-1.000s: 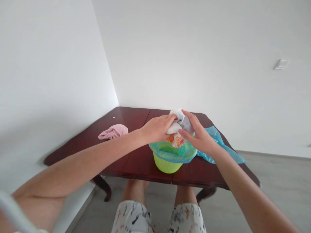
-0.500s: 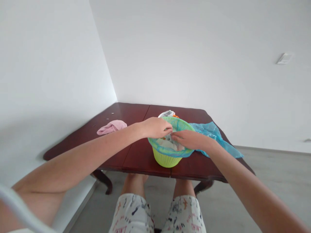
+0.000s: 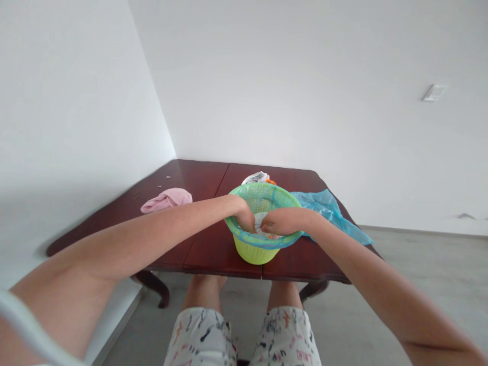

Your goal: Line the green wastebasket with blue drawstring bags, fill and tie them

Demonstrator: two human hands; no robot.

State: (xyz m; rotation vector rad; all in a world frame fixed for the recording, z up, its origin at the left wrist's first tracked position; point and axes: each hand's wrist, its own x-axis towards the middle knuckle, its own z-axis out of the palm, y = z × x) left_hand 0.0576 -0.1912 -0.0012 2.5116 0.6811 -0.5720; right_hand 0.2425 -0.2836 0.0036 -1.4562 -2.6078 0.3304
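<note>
A lime-green plastic basket (image 3: 254, 250) lined with a blue bag stands near the front edge of the dark wooden table (image 3: 198, 249). Both my hands reach down inside it. My left hand (image 3: 244, 217) and my right hand (image 3: 281, 222) are curled on a white crumpled wrapper (image 3: 260, 221) low in the basket, fingers partly hidden by the rim. Behind the basket lies another crumpled white-and-orange wrapper (image 3: 258, 178).
A pink cloth (image 3: 164, 199) lies on the table's left part. A blue plastic bag (image 3: 328, 213) is spread to the right of the basket. White walls meet at the corner behind the table. My knees in patterned shorts (image 3: 244, 335) are below the table edge.
Both hands went from holding the crumpled wrapper above the basket to pushing it down inside. The view shifted slightly to the right.
</note>
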